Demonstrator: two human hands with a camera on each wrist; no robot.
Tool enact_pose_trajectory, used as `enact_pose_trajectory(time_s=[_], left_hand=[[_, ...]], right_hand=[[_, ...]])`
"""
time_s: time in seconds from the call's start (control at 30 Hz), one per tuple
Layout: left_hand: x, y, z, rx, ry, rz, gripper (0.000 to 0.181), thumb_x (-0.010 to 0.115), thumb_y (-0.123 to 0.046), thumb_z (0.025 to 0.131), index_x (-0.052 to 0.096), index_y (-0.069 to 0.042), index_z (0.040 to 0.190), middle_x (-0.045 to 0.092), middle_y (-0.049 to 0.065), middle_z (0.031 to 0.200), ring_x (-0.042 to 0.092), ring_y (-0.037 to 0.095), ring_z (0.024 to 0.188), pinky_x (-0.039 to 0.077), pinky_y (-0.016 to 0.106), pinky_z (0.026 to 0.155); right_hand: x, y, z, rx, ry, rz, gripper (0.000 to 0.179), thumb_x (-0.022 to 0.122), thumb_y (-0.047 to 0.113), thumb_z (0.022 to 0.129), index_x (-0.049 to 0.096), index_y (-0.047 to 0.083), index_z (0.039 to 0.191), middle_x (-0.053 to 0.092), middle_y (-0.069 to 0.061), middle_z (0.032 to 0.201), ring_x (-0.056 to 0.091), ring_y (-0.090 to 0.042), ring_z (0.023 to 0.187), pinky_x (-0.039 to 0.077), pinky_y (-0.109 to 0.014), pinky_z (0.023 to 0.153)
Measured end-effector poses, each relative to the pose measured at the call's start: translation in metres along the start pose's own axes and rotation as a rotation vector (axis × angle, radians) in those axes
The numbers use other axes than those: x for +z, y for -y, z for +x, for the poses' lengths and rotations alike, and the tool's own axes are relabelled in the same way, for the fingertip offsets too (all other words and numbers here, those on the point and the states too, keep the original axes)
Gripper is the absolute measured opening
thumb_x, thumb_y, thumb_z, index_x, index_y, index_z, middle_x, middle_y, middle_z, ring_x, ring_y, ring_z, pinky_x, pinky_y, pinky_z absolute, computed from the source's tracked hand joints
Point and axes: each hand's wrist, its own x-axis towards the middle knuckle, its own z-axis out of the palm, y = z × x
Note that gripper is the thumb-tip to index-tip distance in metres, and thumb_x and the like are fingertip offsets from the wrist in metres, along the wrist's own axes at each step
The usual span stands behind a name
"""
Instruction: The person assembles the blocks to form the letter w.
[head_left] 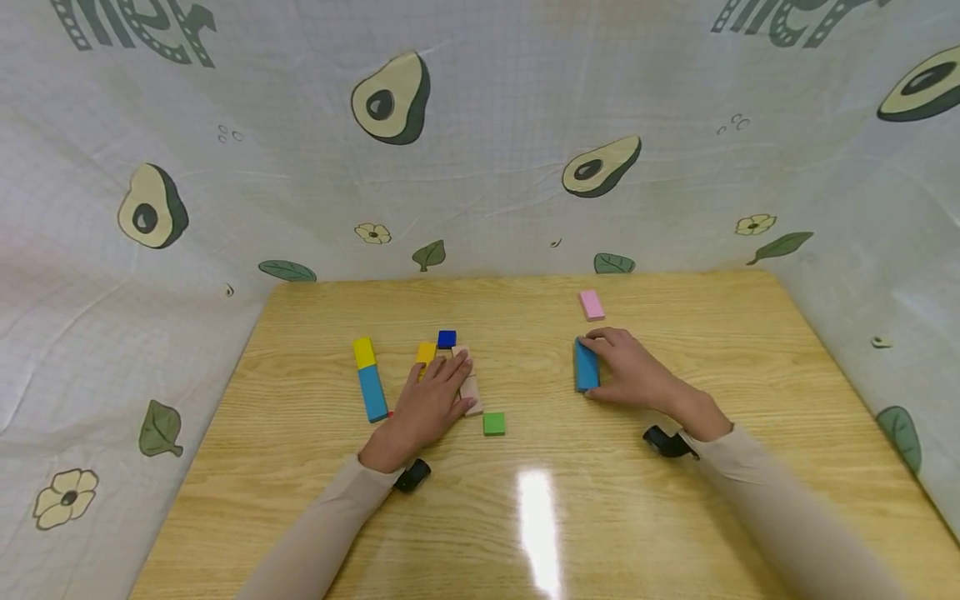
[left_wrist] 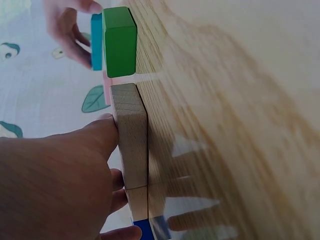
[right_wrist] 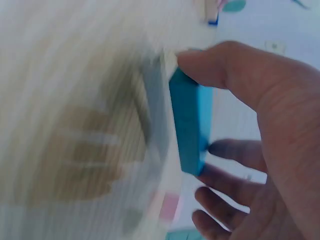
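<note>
My right hand pinches a long blue block by its ends, thumb at the near end and fingertips at the far end. In the right wrist view this blue block looks slightly lifted, though blur hides whether it touches the table. My left hand rests with spread, fairly straight fingers on a row of plain wooden blocks. Its thumb touches the side of the nearest wooden block. A dark blue cube sits at the row's far end, and an orange block is partly hidden by the fingers.
A green block lies just right of the wooden row. Further left, a yellow block and another long blue block stand end to end. A pink block lies beyond my right hand. Printed cloth hangs behind the wooden table.
</note>
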Motion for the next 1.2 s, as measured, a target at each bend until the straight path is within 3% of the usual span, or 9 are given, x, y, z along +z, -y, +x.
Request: enact_pose_trajectory(time_s=[0.23,0.6,1.2], left_hand=[[0.001,0.000,0.001,-0.002,-0.005,0.003,0.064,0.057,-0.040,0.110,0.041,-0.008,0.163,0.034,0.010,0.172,0.037,0.039,0.152,0.030,0.063,0.119],[0.000,-0.001,0.001,-0.012,0.003,-0.015,0.064,0.057,-0.039,0.110,0.041,-0.007,0.163,0.034,0.010,0.172,0.037,0.038,0.152,0.029,0.063,0.120],[0.001,-0.001,0.000,-0.009,-0.012,-0.009,0.064,0.057,-0.040,0.110,0.042,-0.008,0.163,0.035,0.010,0.171,0.037,0.038,0.152,0.031,0.064,0.119]], right_hand=[[0.019,0.032,0.004,-0.032,-0.053,-0.044,0.085,0.091,0.024,0.084,0.051,-0.009,0.151,0.052,-0.028,0.148,0.048,-0.048,0.136,0.042,-0.064,0.111],[0.038,0.064,0.013,-0.056,-0.099,-0.091,0.084,0.092,0.029,0.083,0.055,-0.008,0.149,0.056,-0.027,0.143,0.051,-0.046,0.134,0.045,-0.061,0.110],[0.054,0.083,0.024,-0.014,-0.079,-0.152,0.083,0.090,0.033,0.084,0.056,-0.008,0.147,0.057,-0.028,0.143,0.052,-0.047,0.133,0.046,-0.059,0.110]])
